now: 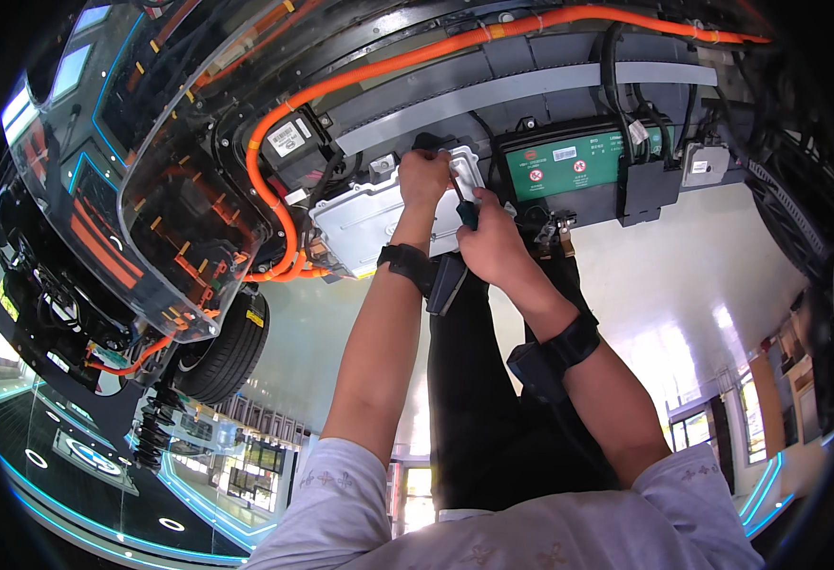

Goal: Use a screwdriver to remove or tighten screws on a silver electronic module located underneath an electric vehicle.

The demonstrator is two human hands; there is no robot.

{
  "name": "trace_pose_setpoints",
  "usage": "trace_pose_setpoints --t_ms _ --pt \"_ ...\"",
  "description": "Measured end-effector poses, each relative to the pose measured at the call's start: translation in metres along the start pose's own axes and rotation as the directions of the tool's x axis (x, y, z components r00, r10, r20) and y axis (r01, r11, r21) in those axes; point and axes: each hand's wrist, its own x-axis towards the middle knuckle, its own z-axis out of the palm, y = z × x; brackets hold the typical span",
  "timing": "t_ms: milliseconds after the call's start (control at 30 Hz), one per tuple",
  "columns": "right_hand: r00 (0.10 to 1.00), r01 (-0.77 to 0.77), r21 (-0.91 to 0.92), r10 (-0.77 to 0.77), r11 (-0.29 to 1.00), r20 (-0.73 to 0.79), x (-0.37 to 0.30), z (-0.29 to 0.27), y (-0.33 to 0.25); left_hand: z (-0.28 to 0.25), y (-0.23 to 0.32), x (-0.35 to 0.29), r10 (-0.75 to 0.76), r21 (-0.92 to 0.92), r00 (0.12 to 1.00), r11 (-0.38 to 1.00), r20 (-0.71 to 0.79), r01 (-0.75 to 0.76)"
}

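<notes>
Screwdriver (469,215) is sitting in the right hand (493,239), whose fingers are closing around its dark green handle, while its thin shaft is slanting up and leftward toward the left hand (423,179). The left hand is reaching over the silver box (345,226), its fingers bunching near the shaft, just beside a black part (431,141); whether they are pinching anything, I cannot tell. The silver box is lying beneath both hands, with an orange cable (263,166) curving past its left side and a green-faced box (559,173) standing to its right. A long grey strip (531,87) is running above them. A black strap (405,258) is circling each forearm. Farther left, a clear cover (141,180) is spreading over more orange parts, and a tyre (236,356) is showing below it.
</notes>
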Motion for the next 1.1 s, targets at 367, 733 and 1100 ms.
trace_pose_setpoints --t_ms 367,733,1100 --pt "0.903 0.367 -0.237 -0.405 0.900 -0.142 -0.021 -0.035 -0.075 -0.010 0.011 -0.006 -0.112 -0.182 0.994 0.977 0.006 0.112" --pt "0.760 0.507 -0.583 -0.648 0.635 -0.044 -0.008 -0.027 -0.077 -0.005 -0.006 -0.004 -0.259 -0.686 0.899 0.582 0.355 0.438" --pt "0.860 0.384 -0.624 -0.509 0.680 -0.025 -0.014 -0.024 -0.082 0.005 -0.028 0.003 -0.049 -0.784 0.838 0.327 0.544 0.528"
